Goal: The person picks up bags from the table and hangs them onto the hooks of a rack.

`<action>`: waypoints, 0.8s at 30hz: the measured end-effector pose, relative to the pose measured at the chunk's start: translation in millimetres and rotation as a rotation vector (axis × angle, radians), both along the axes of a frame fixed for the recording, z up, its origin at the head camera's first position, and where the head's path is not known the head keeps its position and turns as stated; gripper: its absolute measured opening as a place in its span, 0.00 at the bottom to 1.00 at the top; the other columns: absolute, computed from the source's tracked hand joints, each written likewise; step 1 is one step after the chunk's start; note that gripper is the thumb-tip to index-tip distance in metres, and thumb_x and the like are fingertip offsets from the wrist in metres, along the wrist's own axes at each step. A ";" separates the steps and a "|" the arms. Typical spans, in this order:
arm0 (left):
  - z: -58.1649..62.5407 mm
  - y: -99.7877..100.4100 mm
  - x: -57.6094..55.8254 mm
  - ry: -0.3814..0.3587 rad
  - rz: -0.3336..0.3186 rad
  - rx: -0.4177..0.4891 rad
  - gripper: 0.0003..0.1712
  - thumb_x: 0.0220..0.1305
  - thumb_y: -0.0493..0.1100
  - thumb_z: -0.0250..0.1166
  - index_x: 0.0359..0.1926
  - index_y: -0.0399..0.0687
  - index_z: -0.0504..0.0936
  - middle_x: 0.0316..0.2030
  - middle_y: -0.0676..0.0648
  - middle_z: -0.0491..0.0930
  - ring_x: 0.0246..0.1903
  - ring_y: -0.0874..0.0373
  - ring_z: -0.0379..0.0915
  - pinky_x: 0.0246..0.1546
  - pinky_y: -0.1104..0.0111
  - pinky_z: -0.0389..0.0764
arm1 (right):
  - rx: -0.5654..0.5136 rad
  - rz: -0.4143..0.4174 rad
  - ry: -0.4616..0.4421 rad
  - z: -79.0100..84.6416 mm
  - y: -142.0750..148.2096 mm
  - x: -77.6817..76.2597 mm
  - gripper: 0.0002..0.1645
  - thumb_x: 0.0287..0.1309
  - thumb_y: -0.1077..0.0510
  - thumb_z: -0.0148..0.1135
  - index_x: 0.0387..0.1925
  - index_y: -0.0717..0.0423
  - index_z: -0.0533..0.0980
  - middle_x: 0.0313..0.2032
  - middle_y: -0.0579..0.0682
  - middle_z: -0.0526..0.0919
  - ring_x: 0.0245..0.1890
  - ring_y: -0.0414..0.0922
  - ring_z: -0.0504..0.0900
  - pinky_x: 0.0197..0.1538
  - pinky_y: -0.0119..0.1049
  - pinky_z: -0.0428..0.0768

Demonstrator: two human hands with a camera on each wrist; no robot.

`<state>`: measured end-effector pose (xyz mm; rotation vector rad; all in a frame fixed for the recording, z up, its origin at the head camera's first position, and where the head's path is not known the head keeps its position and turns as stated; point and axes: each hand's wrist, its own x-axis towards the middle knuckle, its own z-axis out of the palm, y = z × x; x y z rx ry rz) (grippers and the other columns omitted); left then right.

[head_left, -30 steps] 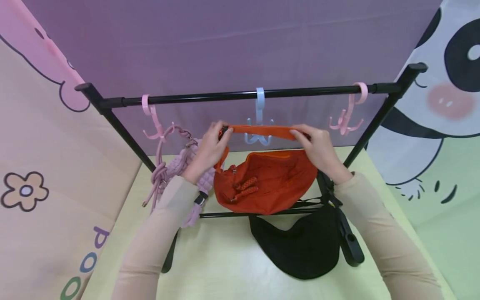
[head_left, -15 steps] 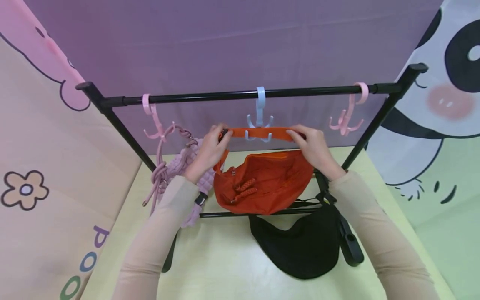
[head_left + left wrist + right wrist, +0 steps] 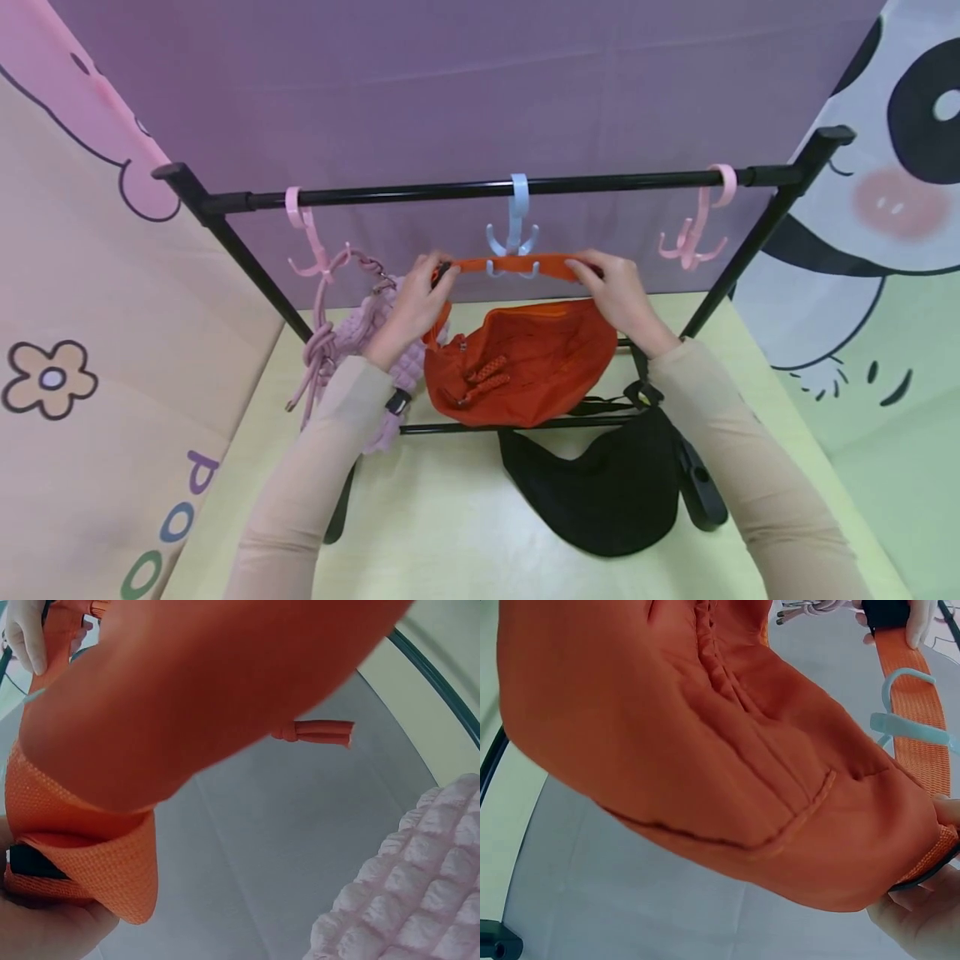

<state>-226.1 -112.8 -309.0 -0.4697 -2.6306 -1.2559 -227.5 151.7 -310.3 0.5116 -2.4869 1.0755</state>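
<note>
An orange bag [image 3: 525, 367] hangs from its orange strap [image 3: 555, 266], which my two hands stretch level under the rail. My left hand [image 3: 417, 300] pinches the strap beside a black buckle. With thumb and fingers, my right hand [image 3: 618, 292] grips the other end of that stretch. Between the hands, the strap lies behind the front prongs of a light blue hook [image 3: 517, 204]. In the right wrist view, the strap's webbing [image 3: 922, 765] passes among the pale prongs. The bag body [image 3: 202, 690] fills much of the left wrist view.
A black rail [image 3: 420, 192] carries the hooks. On the left pink hook [image 3: 310, 242] hangs a lilac quilted bag [image 3: 348, 329] with cords. Another pink hook [image 3: 693, 233] is at the right. A black bag [image 3: 600, 492] lies on the table at the lower right.
Both hands have shifted slightly left and a little lower with the orange bag. The strap, formerly in front of the blue hook's prongs, now lies behind the front ones.
</note>
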 end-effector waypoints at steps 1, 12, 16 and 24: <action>-0.6 -0.2 0.1 0.002 0.000 0.001 0.15 0.69 0.44 0.48 0.49 0.39 0.72 0.41 0.39 0.69 0.34 0.50 0.63 0.33 0.65 0.63 | -0.001 0.004 -0.005 -0.4 -0.1 0.0 0.14 0.62 0.57 0.54 0.39 0.65 0.79 0.32 0.60 0.81 0.27 0.50 0.73 0.33 0.39 0.69; -7.8 -2.8 3.8 0.005 0.003 0.006 0.16 0.69 0.44 0.49 0.50 0.38 0.71 0.41 0.39 0.68 0.31 0.52 0.61 0.31 0.67 0.62 | 0.040 0.029 -0.079 -7.3 -3.0 0.7 0.16 0.64 0.57 0.51 0.45 0.64 0.78 0.34 0.60 0.82 0.21 0.45 0.67 0.26 0.34 0.64; -10.5 -4.1 4.9 0.010 0.001 0.024 0.15 0.68 0.43 0.49 0.49 0.37 0.71 0.41 0.39 0.68 0.32 0.51 0.62 0.32 0.65 0.63 | 0.050 0.050 -0.102 -9.8 -4.3 -0.4 0.17 0.64 0.57 0.51 0.49 0.62 0.77 0.38 0.60 0.82 0.17 0.43 0.64 0.22 0.33 0.62; -22.1 -3.4 5.1 0.059 0.020 0.085 0.14 0.64 0.41 0.56 0.48 0.37 0.73 0.40 0.39 0.69 0.35 0.50 0.65 0.36 0.64 0.67 | 0.083 0.091 -0.180 -15.6 -7.4 -1.3 0.19 0.63 0.62 0.51 0.55 0.60 0.72 0.43 0.61 0.81 0.15 0.44 0.62 0.20 0.31 0.61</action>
